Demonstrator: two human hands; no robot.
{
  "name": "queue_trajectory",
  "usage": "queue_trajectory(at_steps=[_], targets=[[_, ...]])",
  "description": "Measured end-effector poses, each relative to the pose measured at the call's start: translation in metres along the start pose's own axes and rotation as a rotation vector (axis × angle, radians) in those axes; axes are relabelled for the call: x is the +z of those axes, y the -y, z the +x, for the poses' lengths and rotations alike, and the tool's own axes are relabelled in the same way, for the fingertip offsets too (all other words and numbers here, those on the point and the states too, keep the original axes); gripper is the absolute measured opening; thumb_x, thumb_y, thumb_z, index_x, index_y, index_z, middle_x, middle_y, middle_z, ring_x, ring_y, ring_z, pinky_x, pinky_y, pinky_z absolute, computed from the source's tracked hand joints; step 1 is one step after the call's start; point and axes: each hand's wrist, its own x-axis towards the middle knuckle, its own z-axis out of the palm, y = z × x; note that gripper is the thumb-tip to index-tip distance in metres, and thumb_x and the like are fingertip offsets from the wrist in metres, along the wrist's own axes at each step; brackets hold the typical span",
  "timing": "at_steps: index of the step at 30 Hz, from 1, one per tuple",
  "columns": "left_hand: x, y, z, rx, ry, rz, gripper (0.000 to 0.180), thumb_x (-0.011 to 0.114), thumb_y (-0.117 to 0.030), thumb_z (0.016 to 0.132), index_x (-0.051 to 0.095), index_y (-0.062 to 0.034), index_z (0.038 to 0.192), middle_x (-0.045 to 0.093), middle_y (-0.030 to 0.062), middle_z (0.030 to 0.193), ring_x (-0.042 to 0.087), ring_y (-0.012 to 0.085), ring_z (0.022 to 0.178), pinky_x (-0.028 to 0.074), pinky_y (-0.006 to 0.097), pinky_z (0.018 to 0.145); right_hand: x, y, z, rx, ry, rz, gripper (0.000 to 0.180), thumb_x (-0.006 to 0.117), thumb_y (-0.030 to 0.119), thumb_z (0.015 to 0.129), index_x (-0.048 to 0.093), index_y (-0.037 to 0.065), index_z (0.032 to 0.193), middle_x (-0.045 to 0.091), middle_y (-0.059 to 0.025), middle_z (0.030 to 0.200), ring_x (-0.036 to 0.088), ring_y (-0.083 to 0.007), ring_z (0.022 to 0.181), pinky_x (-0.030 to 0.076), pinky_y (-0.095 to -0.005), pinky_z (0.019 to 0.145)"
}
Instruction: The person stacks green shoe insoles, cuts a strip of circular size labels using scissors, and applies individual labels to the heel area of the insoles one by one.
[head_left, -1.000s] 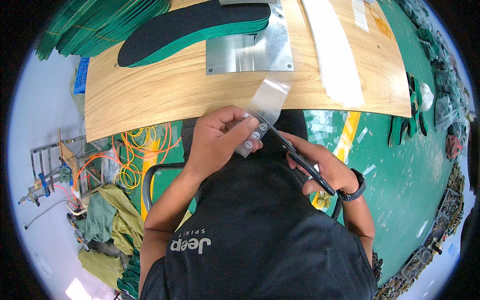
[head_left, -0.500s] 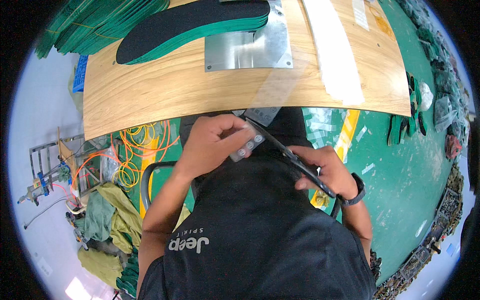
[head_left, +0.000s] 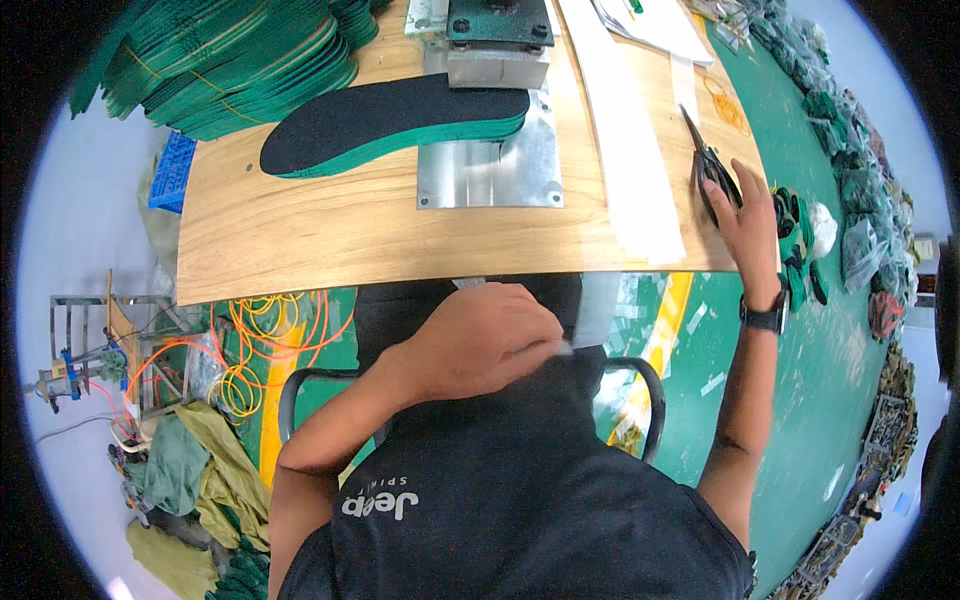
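Near the right end of the table, black-handled scissors (head_left: 707,165) lie with their blades pointing away from me. My right hand (head_left: 745,220) is on their handles, thumb and fingers around them. In front of my lap, below the table's front edge, my left hand (head_left: 480,340) is closed with its back turned up. A small bit of clear plastic strip (head_left: 566,348) pokes out at its fingertips; the rest is hidden by the hand. Further away, a stack of black-topped green insoles (head_left: 400,118) lies partly over a metal plate (head_left: 490,180).
A metal press block (head_left: 498,70) stands behind the insoles. More green insoles (head_left: 220,80) are piled at the far left of the wooden table (head_left: 330,240). White paper strips (head_left: 625,150) lie left of the scissors. Orange and yellow hoses (head_left: 250,340) coil on the floor at left.
My right hand has moved from my lap up to the right side of the table, taking the scissors there. My left hand has turned over and closed. The view has shifted, showing more table.
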Motion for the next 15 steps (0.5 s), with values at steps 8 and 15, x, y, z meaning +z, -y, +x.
queue_trajectory(at_steps=[8,15], targets=[[-0.005,0.001,-0.009,-0.152,-0.631,-0.604,0.012,0.060,-0.003,0.088,0.065,0.0031,0.098,0.064,0.0147,0.101,0.061,0.0182,0.096,0.049,0.029,0.083,-0.020,0.197,-0.050,-0.125,0.462,1.113,0.029,0.071,0.020,0.081,0.061,0.002,0.102,0.062,-0.0145,0.082,0.060,-0.0297,0.073,0.048,-0.0359,0.065],[-0.009,0.019,-0.011,-0.119,-0.664,-0.595,0.018,0.058,-0.002,0.088,0.062,0.0032,0.105,0.062,0.0158,0.109,0.060,0.0201,0.100,0.048,0.031,0.086,0.019,0.225,-0.053,-0.100,0.278,1.254,0.012,0.063,0.012,0.086,0.062,0.001,0.089,0.057,-0.0140,0.070,0.055,-0.0280,0.061,0.043,-0.0341,0.056]])
